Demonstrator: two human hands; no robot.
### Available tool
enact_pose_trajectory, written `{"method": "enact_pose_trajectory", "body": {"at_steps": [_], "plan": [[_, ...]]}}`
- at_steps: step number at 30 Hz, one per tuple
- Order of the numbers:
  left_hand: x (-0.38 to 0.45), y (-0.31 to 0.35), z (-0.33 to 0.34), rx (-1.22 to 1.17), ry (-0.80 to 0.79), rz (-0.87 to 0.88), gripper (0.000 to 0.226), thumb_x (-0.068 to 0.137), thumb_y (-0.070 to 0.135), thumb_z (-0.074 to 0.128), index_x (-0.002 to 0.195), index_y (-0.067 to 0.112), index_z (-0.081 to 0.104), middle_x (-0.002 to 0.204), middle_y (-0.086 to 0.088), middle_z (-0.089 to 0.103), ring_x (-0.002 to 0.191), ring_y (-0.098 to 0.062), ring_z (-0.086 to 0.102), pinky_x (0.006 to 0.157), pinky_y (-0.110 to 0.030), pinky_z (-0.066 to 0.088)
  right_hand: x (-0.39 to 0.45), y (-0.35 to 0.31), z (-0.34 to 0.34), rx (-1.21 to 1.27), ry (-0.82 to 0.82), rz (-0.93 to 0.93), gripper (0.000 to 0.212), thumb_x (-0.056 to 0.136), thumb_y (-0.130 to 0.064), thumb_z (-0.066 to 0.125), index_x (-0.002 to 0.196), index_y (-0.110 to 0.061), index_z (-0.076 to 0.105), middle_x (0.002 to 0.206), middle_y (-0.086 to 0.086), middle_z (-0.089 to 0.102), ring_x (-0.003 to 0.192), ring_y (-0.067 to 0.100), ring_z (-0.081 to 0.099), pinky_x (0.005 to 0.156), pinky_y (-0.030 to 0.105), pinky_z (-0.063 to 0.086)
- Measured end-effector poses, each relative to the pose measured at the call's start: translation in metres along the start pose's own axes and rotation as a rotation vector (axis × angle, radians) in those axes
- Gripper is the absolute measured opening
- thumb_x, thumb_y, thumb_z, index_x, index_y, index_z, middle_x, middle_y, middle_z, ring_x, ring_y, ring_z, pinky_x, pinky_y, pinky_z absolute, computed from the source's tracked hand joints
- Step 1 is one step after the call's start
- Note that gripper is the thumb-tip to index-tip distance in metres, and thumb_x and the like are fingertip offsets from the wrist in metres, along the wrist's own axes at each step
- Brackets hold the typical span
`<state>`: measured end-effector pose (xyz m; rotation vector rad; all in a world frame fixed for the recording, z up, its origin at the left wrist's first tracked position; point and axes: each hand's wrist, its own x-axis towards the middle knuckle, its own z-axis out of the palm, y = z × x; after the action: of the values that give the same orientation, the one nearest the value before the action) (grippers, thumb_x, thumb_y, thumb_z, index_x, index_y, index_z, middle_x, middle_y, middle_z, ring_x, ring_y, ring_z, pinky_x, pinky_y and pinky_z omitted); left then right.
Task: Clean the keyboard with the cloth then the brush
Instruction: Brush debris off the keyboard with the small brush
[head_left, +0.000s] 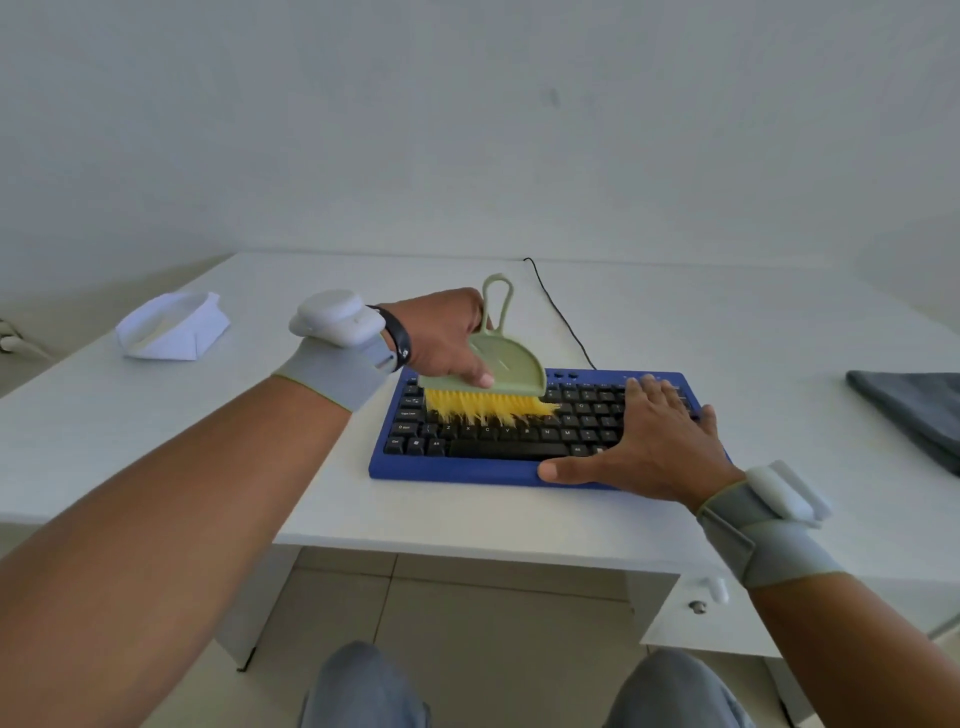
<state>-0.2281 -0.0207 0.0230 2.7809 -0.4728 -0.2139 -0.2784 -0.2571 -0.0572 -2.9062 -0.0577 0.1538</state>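
Keyboard (530, 441), blue case with black keys, lies flat at centre of the white counter (208, 447), its black cable (558, 312) running off toward 12 o'clock.

Left hand (441, 340) grips the pale green brush (493, 364): thumb pressed on the near face of the head, the other fingers curled behind it by the base of the loop handle. Yellow bristles (488, 408) point down and touch the upper key rows on the keyboard's 9 o'clock half, splayed slightly toward me. I read that splay as light downward pressure, enough to get the tips between the keycaps.

Right hand (644, 447) lies flat on the 3 o'clock end of the keyboard, fingers straight and spread, thumb along the near edge. It holds nothing. I judge it is there to keep the board from sliding under the brush strokes.

White cloth (174, 327) sits crumpled at 10 o'clock, well apart from the keyboard and from both hands. From that I take the wiping step as finished and the brushing step as the one in hand.

A folded dark grey fabric (914, 410) lies at 3 o'clock at the counter's edge; purpose unclear.

Containers: none on the counter. A drawer front with a small lock (696, 605) shows under the counter at 5 o'clock, closed; contents not visible.
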Motion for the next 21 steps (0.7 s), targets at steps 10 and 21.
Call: {"method": "enact_pose_trajectory", "body": {"at_steps": [10, 21], "plan": [[-0.034, -0.034, -0.032, 0.123, 0.098, -0.120, 0.036, 0.081, 0.036, 0.079, 0.078, 0.008, 0.057, 0.070, -0.001, 0.054, 0.065, -0.021, 0.053, 0.054, -0.028, 0.037, 0.001, -0.005, -0.001, -0.001, 0.042, -0.049, 0.164, 0.021, -0.104, 0.036, 0.153, -0.011, 0.006, 0.163, 0.009, 0.005, 0.150, 0.025, 0.002, 0.118, 0.058, -0.001], [-0.007, -0.003, 0.014, -0.172, 0.097, 0.051, 0.029, 0.080, 0.034, 0.080, 0.077, 0.013, 0.060, 0.072, 0.003, 0.060, 0.062, -0.013, 0.058, 0.054, -0.025, 0.044, -0.007, -0.023, 0.011, 0.157, 0.031, -0.111, 0.163, 0.028, -0.097, 0.048, 0.154, -0.009, -0.006, 0.164, 0.005, 0.000, 0.150, 0.019, -0.002, 0.121, 0.047, -0.006]]}}
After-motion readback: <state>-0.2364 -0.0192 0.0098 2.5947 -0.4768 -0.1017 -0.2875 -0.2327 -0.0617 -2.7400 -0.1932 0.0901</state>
